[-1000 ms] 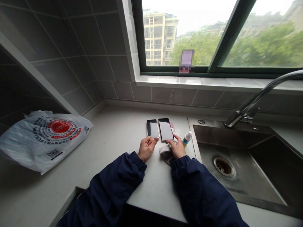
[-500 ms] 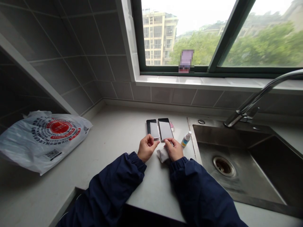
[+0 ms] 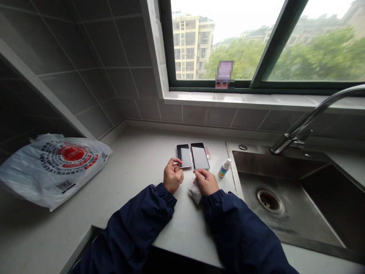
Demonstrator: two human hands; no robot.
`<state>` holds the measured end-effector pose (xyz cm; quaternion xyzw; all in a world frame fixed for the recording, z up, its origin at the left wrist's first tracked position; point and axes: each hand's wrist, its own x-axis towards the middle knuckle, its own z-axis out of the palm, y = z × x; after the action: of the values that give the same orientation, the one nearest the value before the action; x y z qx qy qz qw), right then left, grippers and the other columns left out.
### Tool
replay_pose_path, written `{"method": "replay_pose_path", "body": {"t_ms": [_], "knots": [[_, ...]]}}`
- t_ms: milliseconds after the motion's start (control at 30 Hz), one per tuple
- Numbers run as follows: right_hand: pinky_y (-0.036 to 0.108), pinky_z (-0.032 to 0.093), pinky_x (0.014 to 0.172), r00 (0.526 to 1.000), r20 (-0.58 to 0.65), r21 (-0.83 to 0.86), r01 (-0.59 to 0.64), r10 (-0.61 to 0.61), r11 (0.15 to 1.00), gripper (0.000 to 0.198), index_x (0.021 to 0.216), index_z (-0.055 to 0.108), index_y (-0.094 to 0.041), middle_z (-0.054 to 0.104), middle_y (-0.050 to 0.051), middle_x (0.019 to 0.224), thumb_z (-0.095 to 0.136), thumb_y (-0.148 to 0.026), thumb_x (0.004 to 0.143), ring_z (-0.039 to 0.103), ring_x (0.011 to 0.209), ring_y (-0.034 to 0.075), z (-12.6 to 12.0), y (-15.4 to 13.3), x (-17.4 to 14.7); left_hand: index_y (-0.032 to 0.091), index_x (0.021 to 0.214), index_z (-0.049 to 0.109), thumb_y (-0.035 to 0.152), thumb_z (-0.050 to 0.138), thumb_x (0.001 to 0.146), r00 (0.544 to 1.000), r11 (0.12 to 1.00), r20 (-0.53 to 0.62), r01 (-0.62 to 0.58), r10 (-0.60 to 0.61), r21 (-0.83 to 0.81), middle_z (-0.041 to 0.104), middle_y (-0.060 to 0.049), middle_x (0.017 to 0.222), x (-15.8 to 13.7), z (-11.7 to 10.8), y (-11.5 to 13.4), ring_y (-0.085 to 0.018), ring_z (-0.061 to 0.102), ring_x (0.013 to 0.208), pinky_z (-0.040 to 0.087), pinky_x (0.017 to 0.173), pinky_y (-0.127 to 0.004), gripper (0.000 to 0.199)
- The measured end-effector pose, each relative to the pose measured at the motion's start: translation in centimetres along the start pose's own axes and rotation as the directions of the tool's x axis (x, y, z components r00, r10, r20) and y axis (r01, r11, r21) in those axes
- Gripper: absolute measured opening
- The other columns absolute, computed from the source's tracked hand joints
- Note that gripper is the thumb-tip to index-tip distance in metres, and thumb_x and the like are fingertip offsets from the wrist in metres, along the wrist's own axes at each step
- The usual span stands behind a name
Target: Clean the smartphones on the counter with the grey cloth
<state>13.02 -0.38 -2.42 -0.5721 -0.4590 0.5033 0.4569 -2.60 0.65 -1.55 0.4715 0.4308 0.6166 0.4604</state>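
My left hand is closed in a loose fist, its index finger reaching to the lower left corner of a smartphone. Nothing shows in its fingers. That phone lies flat, screen up, dark at the top and pale below with reflection. Beside it on the right rests a second, larger smartphone. Just below its bottom edge, my right hand is closed with thumb and fingertips together. A crumpled greyish cloth sticks out under that hand, partly hidden by it. Right of the hand stands a small white spray bottle.
A metal sink with a tall faucet takes up the right side. On the left lies a white plastic bag with red print. A small pink item sits behind the larger phone. The window ledge runs along the back.
My left hand has opened its thumb-and-finger pinch, curled in and shifted slightly left, the index finger now extended. My right hand has drawn back a little from the larger phone's bottom edge.
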Motion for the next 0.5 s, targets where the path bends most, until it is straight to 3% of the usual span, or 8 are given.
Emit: {"method": "replay_pose_path", "body": {"t_ms": [67,167,233,300,400,500], "knots": [[0.030,0.048,0.065,0.996,0.058,0.064,-0.067,0.064,0.996,0.038,0.094,0.073,-0.015,0.069,0.003,0.057,0.069,-0.045,0.072,0.062,0.062,0.019,0.2,0.1,0.0,0.023,0.098,0.053,0.008,0.058,0.069,0.995,0.996,-0.073,-0.056,0.061,0.076,0.031,0.013,0.052,0.2,-0.1,0.2,-0.010,0.048,0.044,0.042,0.048,-0.021,0.033],[0.028,0.048,0.056,0.975,0.155,0.173,-0.188,0.162,0.967,0.046,0.106,0.069,-0.010,0.072,0.006,0.060,0.072,-0.042,0.073,0.060,0.054,0.018,0.6,0.0,0.0,0.023,0.111,0.052,0.014,0.062,0.078,0.969,0.963,-0.181,-0.124,0.170,0.239,0.056,0.003,0.077,0.6,-0.3,0.2,-0.016,0.063,0.081,0.050,0.071,-0.027,0.035],[0.028,0.050,0.054,0.954,0.211,0.245,-0.261,0.211,0.934,0.042,0.106,0.067,-0.009,0.074,0.009,0.065,0.072,-0.039,0.076,0.062,0.054,0.018,0.8,-0.2,-0.1,0.023,0.118,0.050,0.017,0.061,0.081,0.966,0.961,-0.194,-0.120,0.171,0.248,0.062,-0.006,0.107,0.7,-0.4,-0.2,-0.020,0.061,0.106,0.051,0.084,-0.032,0.039],[0.029,0.053,0.054,0.933,0.259,0.313,-0.326,0.250,0.892,0.033,0.100,0.067,-0.010,0.075,0.011,0.072,0.070,-0.037,0.080,0.063,0.054,0.018,1.0,-0.5,-0.1,0.022,0.122,0.048,0.018,0.061,0.083,0.977,0.981,-0.183,-0.077,0.110,0.181,0.057,-0.012,0.126,0.8,-0.3,-0.6,-0.023,0.055,0.122,0.048,0.097,-0.037,0.041],[0.032,0.056,0.052,0.900,0.314,0.398,-0.415,0.304,0.818,0.024,0.094,0.067,-0.011,0.076,0.013,0.079,0.065,-0.033,0.086,0.064,0.052,0.018,1.2,-1.1,-0.1,0.023,0.123,0.049,0.018,0.063,0.083,0.985,0.996,-0.172,-0.001,0.015,0.085,0.052,-0.013,0.137,0.8,-0.2,-1.0,-0.025,0.053,0.128,0.043,0.106,-0.040,0.043],[0.033,0.058,0.051,0.874,0.344,0.466,-0.477,0.344,0.745,0.017,0.094,0.065,-0.013,0.075,0.011,0.079,0.064,-0.029,0.088,0.064,0.050,0.018,1.5,-1.7,-0.1,0.025,0.119,0.052,0.016,0.066,0.079,0.980,0.999,-0.199,0.030,-0.026,0.019,0.051,-0.011,0.138,0.8,-0.2,-1.1,-0.025,0.055,0.126,0.046,0.102,-0.039,0.043]]}}
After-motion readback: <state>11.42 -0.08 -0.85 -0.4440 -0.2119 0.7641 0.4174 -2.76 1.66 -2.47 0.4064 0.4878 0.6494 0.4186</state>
